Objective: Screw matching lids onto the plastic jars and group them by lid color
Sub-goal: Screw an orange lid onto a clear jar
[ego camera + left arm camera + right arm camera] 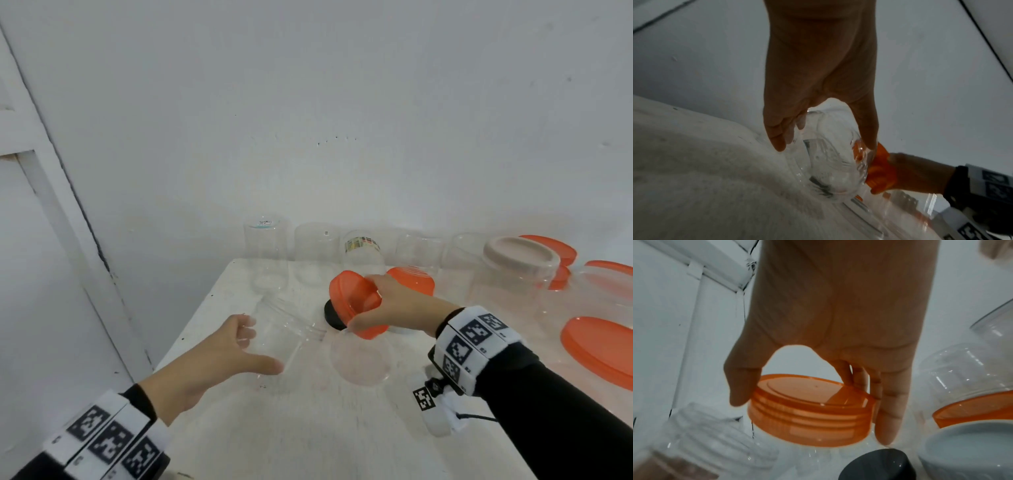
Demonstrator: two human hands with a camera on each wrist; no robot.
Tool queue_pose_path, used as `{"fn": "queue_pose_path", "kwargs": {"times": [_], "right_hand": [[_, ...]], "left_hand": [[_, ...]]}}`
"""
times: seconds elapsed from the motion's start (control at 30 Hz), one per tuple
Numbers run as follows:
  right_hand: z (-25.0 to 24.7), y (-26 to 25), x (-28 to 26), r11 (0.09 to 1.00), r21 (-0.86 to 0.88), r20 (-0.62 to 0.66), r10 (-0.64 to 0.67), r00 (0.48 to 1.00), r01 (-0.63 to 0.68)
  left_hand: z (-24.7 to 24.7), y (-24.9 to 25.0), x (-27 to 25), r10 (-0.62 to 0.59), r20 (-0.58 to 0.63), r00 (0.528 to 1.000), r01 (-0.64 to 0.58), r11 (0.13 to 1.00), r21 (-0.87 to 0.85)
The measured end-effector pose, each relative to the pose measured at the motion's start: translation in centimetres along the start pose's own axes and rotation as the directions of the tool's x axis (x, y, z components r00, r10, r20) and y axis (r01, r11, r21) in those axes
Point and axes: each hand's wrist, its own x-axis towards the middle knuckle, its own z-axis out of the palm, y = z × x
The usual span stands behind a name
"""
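My right hand (363, 305) grips a translucent orange lid (354, 298), thumb on one side of its rim and fingers on the other; the lid (807, 391) is tilted and held above the table. My left hand (263, 347) is curled round a clear lidless jar (291, 329) that leans with its threaded neck (705, 443) toward the lid. From the left wrist, the fingers (777, 139) and thumb clasp that jar (830, 159). A second clear jar (359, 363) stands just below the lid.
A black lid (331, 317) lies behind the orange lid. Several clear open jars (267, 253) line the wall. At right stand a jar with a beige lid (520, 257), jars upside down on orange lids (416, 279) and a big orange lid (596, 346). The table's left edge (205, 305) is close.
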Motion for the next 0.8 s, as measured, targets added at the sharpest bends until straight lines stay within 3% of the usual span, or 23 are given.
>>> {"fn": "queue_pose_path", "kwargs": {"times": [0.13,0.4,0.5,0.67,0.8], "right_hand": [[-0.1,0.5,-0.9,0.993,0.117,-0.017,-0.030,0.999,0.032],[0.2,-1.1,-2.0,0.990,0.074,-0.012,-0.117,0.993,0.118],[0.3,-2.3,-2.3,0.988,0.009,0.039,-0.152,0.988,0.152],[0.7,-4.9,-2.0,0.948,-0.244,0.157,-0.170,0.973,0.205],[1.2,-6.4,-1.3,0.904,-0.356,0.240,-0.155,0.958,0.235]], "left_hand": [[1.8,0.2,0.5,0.002,0.123,0.992,-0.009,0.998,0.055],[2.8,-0.3,0.6,0.035,0.193,0.981,-0.069,0.982,0.177],[3.0,0.1,0.5,0.104,0.189,0.977,-0.125,0.987,0.104],[3.6,0.7,0.4,0.184,0.252,0.950,-0.186,0.982,-0.016],[3.5,0.5,0.6,0.194,0.267,0.944,-0.193,0.981,-0.032]]}}
